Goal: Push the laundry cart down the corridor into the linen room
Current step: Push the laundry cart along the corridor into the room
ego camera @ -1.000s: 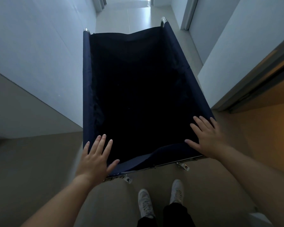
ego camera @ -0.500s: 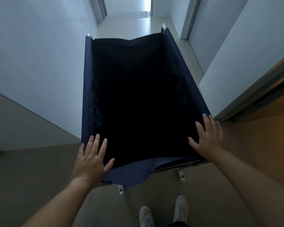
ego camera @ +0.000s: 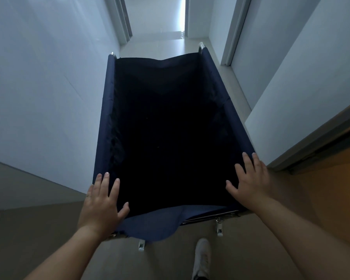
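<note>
— Between the corridor walls, where is the cart?

— Straight ahead of the person, lengthwise along the corridor, its navy fabric sides running away from the camera and its inside too dark to read

— And the hands?

— Left hand lies flat on the near left corner, fingers straight and slightly apart, thumb out over the rim. Right hand rests flat on the near right corner, fingers spread too. Neither curls round anything

— What is at the near end?

— A flap of the fabric hangs over the near rail, and a caster shows under it

— Anything else?

— One white shoe on the floor behind the cart, a doorway close on the right, and another door farther along
</note>
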`<state>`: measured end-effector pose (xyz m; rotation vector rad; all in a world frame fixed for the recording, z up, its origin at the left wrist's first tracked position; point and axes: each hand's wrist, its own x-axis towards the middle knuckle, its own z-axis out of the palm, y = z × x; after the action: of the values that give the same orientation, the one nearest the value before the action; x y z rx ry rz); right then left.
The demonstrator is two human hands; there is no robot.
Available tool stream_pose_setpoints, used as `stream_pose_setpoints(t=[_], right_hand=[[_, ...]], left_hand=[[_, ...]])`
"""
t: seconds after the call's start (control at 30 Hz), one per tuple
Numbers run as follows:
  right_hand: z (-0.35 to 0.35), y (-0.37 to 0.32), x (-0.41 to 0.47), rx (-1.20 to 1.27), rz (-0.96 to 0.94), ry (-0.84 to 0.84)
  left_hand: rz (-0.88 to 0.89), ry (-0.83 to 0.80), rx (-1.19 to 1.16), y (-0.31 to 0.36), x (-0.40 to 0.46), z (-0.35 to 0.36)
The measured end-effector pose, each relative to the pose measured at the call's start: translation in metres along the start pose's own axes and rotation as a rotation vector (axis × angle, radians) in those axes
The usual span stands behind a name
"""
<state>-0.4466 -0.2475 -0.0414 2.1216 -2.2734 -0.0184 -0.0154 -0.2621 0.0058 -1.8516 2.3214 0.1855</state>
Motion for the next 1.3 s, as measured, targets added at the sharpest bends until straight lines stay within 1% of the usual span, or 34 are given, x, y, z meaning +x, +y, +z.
stream_pose_setpoints(t=[0.2, 0.4, 0.6, 0.77, 0.9, 1.3], right_hand=[[-0.003, 0.012, 0.058, 0.037, 0.017, 0.015], [-0.01, 0.024, 0.12, 0.124, 0.044, 0.025], [-0.017, 0.04, 0.176, 0.088, -0.023, -0.01], [-0.021, 0.039, 0.228, 0.086, -0.005, -0.03], [-0.023, 0.039, 0.273, 0.011, -0.029, -0.081], [-0.024, 0.027, 0.44, 0.025, 0.041, -0.06]], left_hand=[[-0.005, 0.014, -0.011, 0.001, 0.065, -0.009], [-0.011, 0.015, -0.004, -0.001, 0.134, -0.017], [-0.015, 0.06, -0.02, -0.004, 0.198, -0.031], [-0.043, 0.102, -0.077, -0.004, 0.247, -0.047], [-0.043, 0.114, -0.088, -0.01, 0.293, -0.056], [-0.049, 0.113, -0.108, -0.046, 0.461, -0.094]])
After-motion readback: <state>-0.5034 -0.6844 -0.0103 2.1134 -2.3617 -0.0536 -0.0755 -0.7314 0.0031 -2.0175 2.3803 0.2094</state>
